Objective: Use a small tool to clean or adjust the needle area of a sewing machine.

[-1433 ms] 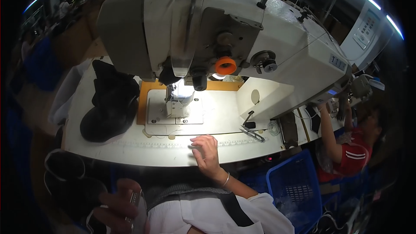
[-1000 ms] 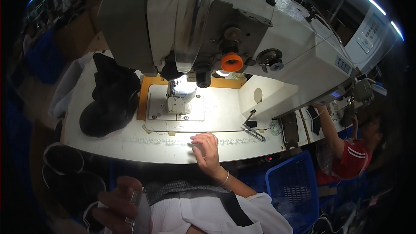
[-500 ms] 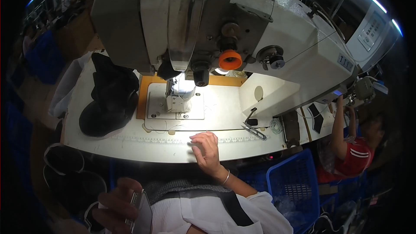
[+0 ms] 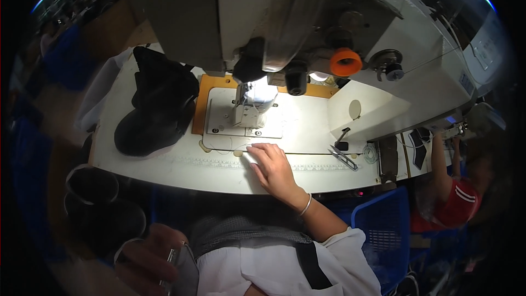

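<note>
My right hand [image 4: 278, 174], a bangle on its wrist, reaches over the front of the sewing table [image 4: 230, 183] with fingers stretched and apart. It holds nothing visible. Its fingertips are by a thin loose thread [image 4: 235, 148] at the front edge of the sewing machine's metal plate [image 4: 219, 141]. Beyond them stands the lit needle and presser head [image 4: 251, 111]. At the lower left, close and blurred, my left hand [image 4: 145, 260] has its fingers curled round a flat, silver-edged device [image 4: 183, 271] that looks like a phone. Its forearm does not show.
Black fabric pieces [image 4: 156, 104] lie on the table's left; thread snips [image 4: 343, 158] lie to the right. The machine body [image 4: 405, 93] overhangs the work area. A blue basket [image 4: 381, 235] stands below right, more black pieces [image 4: 104, 208] below left. Another person in red [image 4: 460, 200] sits at far right.
My right hand has moved forward over the table, its fingertips now at the plate's front edge. My left hand still grips the device. The whole view has shifted a little.
</note>
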A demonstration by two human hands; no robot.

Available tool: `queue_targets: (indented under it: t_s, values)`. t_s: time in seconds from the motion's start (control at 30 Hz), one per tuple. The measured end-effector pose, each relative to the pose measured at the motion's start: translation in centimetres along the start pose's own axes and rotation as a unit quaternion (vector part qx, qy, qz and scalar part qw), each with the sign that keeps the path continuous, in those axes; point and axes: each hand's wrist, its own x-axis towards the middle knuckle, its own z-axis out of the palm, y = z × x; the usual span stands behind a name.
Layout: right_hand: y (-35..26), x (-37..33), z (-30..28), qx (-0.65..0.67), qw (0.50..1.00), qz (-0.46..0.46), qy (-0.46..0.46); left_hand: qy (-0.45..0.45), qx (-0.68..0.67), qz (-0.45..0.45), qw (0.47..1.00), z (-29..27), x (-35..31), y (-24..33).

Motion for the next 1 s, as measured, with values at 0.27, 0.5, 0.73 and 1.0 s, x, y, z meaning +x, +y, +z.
queue_targets:
  t_s: [0.27,0.5,0.73,1.0]
  values:
    - [-4.3,0.8,5.3,-0.144,0.985,-0.003,-0.095,-0.044,0.199,0.100,0.974,-1.0,-0.4,1.3]
    - [-8.5,-3.0,9.7,0.170,0.880,-0.283,-0.340,-0.050,0.198,0.117,0.972,-0.5,-1.2,1.7]
    - [-4.5,0.5,3.9,0.080,0.985,-0.145,-0.053,-0.048,0.206,0.106,0.971,-0.1,-1.5,2.3]
    - [9.6,1.9,-5.3,-0.153,0.971,0.176,0.059,-0.054,0.153,0.076,0.984,-0.2,-0.8,1.2]
